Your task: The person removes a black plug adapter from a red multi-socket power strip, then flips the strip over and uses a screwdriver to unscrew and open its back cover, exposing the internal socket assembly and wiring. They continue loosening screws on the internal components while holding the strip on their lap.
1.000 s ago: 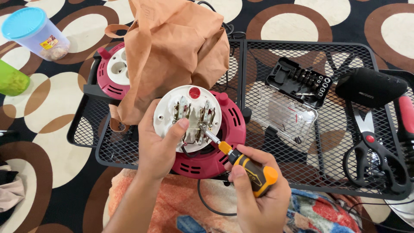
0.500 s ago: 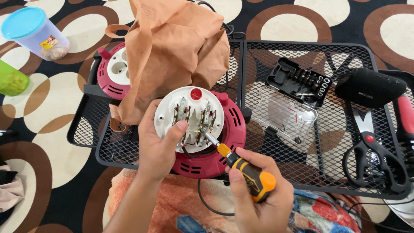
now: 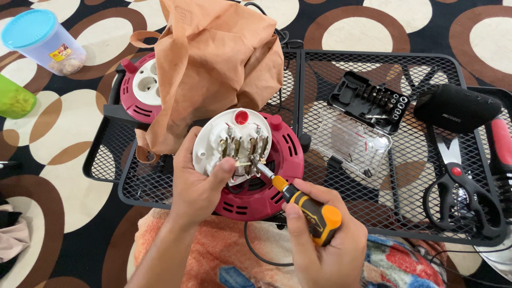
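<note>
Nearest the camera, the right hand [image 3: 328, 250] has its fingers wrapped tight about the orange-and-black handle of a screwdriver [image 3: 306, 208], the shaft slanting up and left so the tip sits among the metal contacts on the back of a white socket plate [image 3: 232, 144]. The left hand [image 3: 197, 186] grips that plate from below, thumb pressed on its face, fingers curled behind the rim — it is tilted up off the red cable reel [image 3: 261, 181] that rests on the black mesh desk [image 3: 373, 176]. Judging by this, the step in hand is turning a terminal screw on the plate; the next move seems to call for keeping the tip seated square in the screw head and the plate steady while the handle turns.

Farther off lie a black bit case [image 3: 373, 101] with its clear lid open, black scissors [image 3: 461, 197], a black speaker [image 3: 458, 106], a crumpled brown bag [image 3: 213, 58] and a second red reel [image 3: 141, 88] behind it.

Against the frame a second ago, the screwdriver tip has crept slightly up into the contacts and the right hand has rolled a little on the handle; the plate sits much as it did
</note>
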### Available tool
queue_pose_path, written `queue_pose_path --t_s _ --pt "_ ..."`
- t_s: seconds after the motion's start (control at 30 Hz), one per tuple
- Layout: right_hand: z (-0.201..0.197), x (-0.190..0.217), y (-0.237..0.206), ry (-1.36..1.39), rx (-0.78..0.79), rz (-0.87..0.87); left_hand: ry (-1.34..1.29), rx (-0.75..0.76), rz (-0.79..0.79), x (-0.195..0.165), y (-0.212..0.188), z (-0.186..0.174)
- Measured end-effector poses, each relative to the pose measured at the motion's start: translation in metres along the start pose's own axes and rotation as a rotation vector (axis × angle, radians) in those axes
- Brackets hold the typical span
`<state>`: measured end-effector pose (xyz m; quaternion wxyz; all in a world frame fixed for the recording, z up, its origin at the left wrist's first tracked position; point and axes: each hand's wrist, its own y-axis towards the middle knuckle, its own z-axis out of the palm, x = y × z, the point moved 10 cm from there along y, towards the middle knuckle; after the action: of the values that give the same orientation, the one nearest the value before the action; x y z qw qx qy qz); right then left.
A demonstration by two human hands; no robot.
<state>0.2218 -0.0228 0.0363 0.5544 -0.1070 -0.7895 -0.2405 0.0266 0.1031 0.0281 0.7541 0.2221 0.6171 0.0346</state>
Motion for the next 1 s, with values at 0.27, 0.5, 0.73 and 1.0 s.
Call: queue_pose_path --t_s 0.27,0.5,0.73,1.0 --pt "0.005 -0.034 0.003 0.366 -0.020 0.223 0.100 -0.037 0.011 -0.001 -0.002 -0.004" --pt "0.004 -0.002 0.006 0.038 0.084 -0.039 0.181 -0.077 -0.032 0.000 -0.002 -0.006" --pt "0.009 0.046 0.014 -0.194 0.311 -0.449 0.177 -0.097 -0.033 -0.003 0.002 -0.006" --pt "0.007 0.054 0.024 -0.341 0.426 -0.466 0.182 -0.064 -0.066 0.003 0.000 -0.005"
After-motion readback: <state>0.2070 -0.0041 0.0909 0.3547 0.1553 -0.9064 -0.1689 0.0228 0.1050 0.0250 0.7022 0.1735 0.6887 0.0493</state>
